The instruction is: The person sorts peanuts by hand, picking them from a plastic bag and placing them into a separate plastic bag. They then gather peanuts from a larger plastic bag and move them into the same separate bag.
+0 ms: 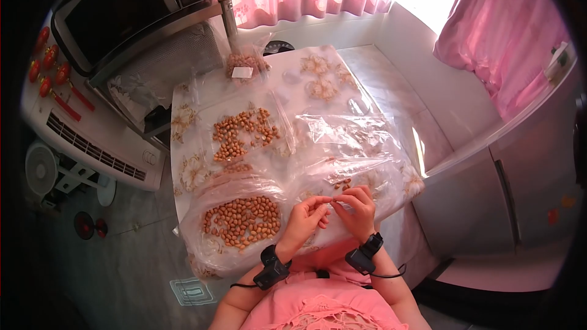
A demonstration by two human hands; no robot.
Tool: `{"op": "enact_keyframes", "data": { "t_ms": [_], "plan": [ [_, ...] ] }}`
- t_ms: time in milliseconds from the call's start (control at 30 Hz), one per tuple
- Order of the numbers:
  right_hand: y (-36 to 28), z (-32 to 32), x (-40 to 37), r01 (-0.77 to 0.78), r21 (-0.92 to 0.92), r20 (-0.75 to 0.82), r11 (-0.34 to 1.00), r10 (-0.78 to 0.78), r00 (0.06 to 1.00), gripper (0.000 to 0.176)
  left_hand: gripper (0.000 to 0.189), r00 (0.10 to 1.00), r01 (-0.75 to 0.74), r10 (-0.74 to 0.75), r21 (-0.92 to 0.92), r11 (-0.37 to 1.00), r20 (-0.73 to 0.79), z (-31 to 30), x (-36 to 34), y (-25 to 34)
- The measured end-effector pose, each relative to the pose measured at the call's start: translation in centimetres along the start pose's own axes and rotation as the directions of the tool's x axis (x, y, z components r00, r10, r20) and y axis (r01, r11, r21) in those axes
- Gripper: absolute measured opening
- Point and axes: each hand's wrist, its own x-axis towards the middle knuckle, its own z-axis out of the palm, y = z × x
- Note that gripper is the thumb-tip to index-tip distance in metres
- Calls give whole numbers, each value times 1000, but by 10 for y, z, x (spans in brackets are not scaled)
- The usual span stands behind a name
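My left hand [304, 223] and my right hand [357, 211] meet fingertip to fingertip over the near edge of the table. Both are closed in a pinch; whatever sits between the fingertips is too small to make out. Left of my left hand, many reddish-brown peanuts [243, 222] lie in an open clear plastic bag [202, 198]. A few more peanuts [343, 184] rest on clear plastic just beyond my right hand. Farther back on the left, another spread of peanuts [235, 134] lies on plastic.
A flower-patterned cover lies on the table [293, 64]. At its back stands a filled bag with a white label [243, 73]. Crumpled clear plastic [348, 134] covers the right side. A microwave [122, 12] on a rack stands back left, a grey cabinet [471, 201] at right.
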Motion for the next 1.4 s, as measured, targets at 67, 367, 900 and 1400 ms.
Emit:
{"op": "enact_keyframes", "data": {
  "t_ms": [67,367,900,1400],
  "plan": [
    [-1,-1,-1,13,12,9,1000,-13,1000,22,29,1000,4,-4,12,1000,11,-1,0,1],
    [0,-3,0,42,69,47,997,-45,998,24,26,998,20,-20,6,1000,60,-5,1,2],
    [3,-4,-2,74,128,60,989,-83,995,30,22,1000,10,-11,57,998,19,-2,3,3],
    [1,-6,-1,75,146,67,986,-86,994,24,30,998,-21,15,115,993,56,-4,3,1]
  ]
}}
